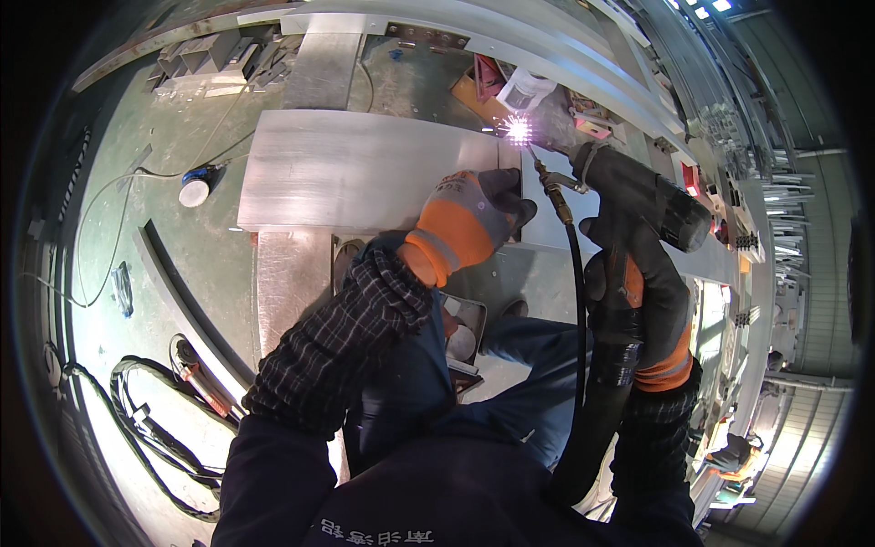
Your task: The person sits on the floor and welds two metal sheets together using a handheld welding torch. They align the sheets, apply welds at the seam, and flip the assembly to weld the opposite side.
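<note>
My right hand (658,292), in a dark and orange glove, is wrapped round the handle of a black welding torch (629,187). Beside the torch runs a brass nozzle (553,190) with a thin black hose (576,292). Bright pinkish sparks (517,130) fly from the tip, at the far edge of a joint between a wide brushed-metal panel (333,169) and a smaller metal piece (550,214). My left hand (469,214), in an orange and grey glove, rests on the panel near this joint. Its fingers are curled; the palm side is hidden.
Metal beams (510,41) run across the far side. Beyond the panel stand a white bucket (526,91) and a cardboard box (478,94). An angle grinder (196,185), black cables (137,428) and a long metal profile (187,305) lie on the left floor. Another person (734,456) is at far right.
</note>
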Available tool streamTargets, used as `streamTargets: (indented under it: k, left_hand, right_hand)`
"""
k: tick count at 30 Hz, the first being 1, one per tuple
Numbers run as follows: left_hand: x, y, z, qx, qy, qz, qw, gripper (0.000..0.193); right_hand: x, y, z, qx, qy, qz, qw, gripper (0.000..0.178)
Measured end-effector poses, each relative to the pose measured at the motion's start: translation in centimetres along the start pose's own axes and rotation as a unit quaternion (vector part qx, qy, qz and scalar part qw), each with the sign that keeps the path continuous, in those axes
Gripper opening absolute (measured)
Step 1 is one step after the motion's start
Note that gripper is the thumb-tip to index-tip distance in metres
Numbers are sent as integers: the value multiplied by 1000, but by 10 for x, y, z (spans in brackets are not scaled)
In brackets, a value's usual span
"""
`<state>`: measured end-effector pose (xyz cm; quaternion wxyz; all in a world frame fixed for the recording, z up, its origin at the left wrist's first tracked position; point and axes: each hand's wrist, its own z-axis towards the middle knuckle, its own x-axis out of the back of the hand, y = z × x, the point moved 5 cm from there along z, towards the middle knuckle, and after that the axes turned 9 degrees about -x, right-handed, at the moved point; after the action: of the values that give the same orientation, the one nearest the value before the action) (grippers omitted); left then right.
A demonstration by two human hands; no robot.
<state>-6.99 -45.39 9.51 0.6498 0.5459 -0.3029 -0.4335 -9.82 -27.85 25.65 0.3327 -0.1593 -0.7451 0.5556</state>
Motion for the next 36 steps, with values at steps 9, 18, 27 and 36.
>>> streamTargets:
  k: [9,18,27,36]
  left_hand:
    - [2,9,-1,22,-12,-3,1000,37]
    - [1,0,2,-17,-9,10,1000,31]
    - [16,4,0,-39,-115,304,945,68]
    - [3,41,2,87,-266,573,770,88]
  right_hand:
    - [4,2,-5,8,-23,-23,999,41]
    - [3,5,-12,39,-44,-37,998,38]
    - [28,-12,-64,11,87,134,987,47]
    - [54,10,-109,-141,142,193,960,76]
